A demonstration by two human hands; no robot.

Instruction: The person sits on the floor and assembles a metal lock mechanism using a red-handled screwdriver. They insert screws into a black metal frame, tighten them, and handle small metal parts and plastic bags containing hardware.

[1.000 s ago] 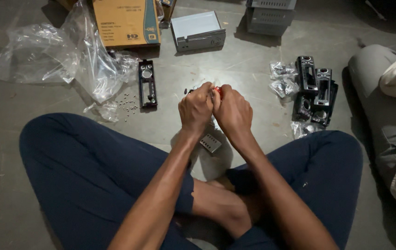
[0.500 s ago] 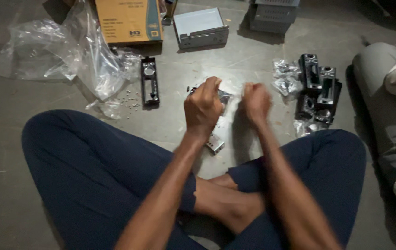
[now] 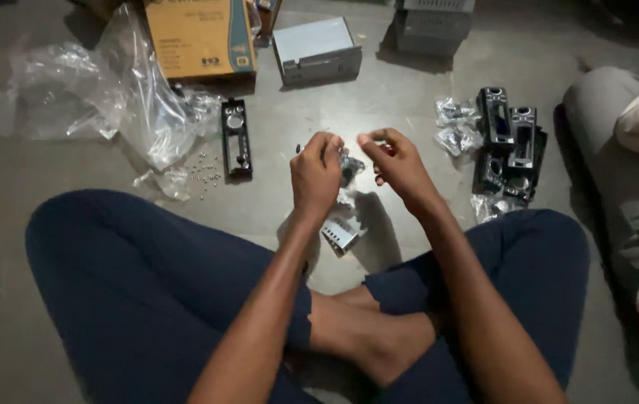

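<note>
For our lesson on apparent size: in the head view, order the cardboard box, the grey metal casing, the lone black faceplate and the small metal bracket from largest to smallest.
1. cardboard box, partly cropped
2. grey metal casing
3. lone black faceplate
4. small metal bracket

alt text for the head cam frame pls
Seated cross-legged on a concrete floor, a person's left hand pinches a small clear plastic bag; the right hand is beside it. Black faceplates, a cardboard box and loose wrap lie around.
</note>
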